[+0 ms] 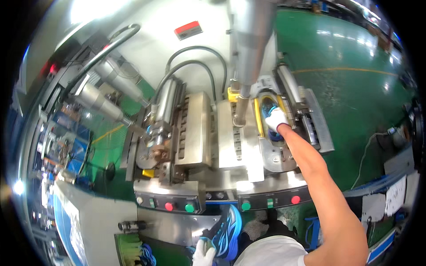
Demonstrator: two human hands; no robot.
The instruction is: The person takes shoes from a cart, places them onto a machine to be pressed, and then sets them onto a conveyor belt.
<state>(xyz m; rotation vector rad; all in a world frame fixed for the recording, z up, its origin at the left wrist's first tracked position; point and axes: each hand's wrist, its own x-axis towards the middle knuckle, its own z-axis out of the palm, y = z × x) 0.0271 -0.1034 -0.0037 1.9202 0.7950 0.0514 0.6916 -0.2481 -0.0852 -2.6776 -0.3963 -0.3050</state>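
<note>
Head view. Right hand (276, 118) (white glove, arm bare): reaches forward, fingers closed over a blue shoe (269, 106) seated in the right-hand station of a steel press (230, 137), under its vertical ram (248, 53). Left hand (204, 253) (gloved): at lower edge, clasping a second blue shoe (227, 232) by its toe. Panels (222, 201) with red and green buttons line the machine front. Green floor (350, 84) beyond.
</note>
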